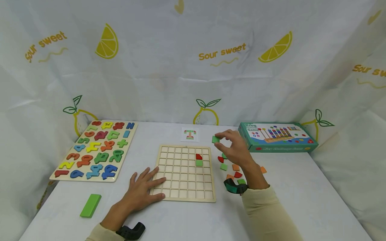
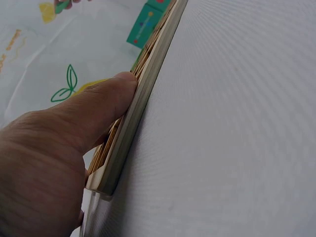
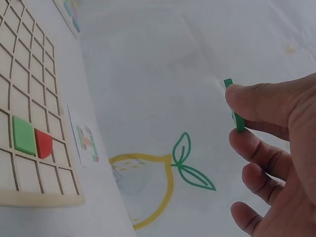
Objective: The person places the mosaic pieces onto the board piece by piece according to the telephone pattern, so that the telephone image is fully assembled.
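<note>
My right hand (image 1: 236, 147) pinches a small green square tile (image 1: 215, 139) between thumb and fingers, raised above the table to the right of a wooden grid board (image 1: 181, 174). In the right wrist view that tile (image 3: 237, 111) is seen nearly edge-on. On the board, a red quarter-round tile (image 1: 199, 156) lies in a cell directly behind a light green square tile (image 1: 199, 163). My left hand (image 1: 140, 189) rests with spread fingers on the board's left edge. The left wrist view has its thumb (image 2: 111, 96) against the wooden rim (image 2: 140, 103).
Loose green, red and orange tiles (image 1: 236, 167) lie right of the board, partly behind my right wrist. A pattern card (image 1: 190, 135) is behind the board. A number puzzle (image 1: 93, 150) and a green block (image 1: 90, 206) stand left; a green game box (image 1: 277, 137) sits back right.
</note>
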Tool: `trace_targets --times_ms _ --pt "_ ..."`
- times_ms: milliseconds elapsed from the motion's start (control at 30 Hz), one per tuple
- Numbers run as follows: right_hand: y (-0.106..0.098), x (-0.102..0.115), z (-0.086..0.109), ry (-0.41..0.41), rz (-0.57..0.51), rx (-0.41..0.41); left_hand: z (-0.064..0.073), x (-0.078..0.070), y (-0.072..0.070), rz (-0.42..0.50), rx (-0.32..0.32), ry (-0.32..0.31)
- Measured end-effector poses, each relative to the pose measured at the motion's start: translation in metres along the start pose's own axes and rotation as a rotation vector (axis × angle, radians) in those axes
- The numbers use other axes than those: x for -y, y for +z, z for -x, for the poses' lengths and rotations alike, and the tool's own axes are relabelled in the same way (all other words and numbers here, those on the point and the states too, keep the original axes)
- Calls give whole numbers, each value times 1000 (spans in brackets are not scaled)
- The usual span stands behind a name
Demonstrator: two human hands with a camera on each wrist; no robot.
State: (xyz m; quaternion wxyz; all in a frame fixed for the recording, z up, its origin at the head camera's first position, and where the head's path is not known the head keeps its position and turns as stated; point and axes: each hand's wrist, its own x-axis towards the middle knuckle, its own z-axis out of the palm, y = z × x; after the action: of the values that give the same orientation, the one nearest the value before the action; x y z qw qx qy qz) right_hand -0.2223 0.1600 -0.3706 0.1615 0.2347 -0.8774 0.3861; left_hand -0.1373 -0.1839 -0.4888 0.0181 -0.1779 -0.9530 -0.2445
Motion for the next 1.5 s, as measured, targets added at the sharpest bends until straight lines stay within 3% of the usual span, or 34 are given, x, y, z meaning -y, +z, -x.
trace_targets --times_ms 667,1100,1500 --pt "72 -14 -11 95 -109 146 1 1 0 -5 -20 17" --pt "104 -35 -11 179 -139 212 0 1 -1 -12 -10 9" --pt "112 -39 -11 143 25 266 0 -1 -1 -1 -8 6"
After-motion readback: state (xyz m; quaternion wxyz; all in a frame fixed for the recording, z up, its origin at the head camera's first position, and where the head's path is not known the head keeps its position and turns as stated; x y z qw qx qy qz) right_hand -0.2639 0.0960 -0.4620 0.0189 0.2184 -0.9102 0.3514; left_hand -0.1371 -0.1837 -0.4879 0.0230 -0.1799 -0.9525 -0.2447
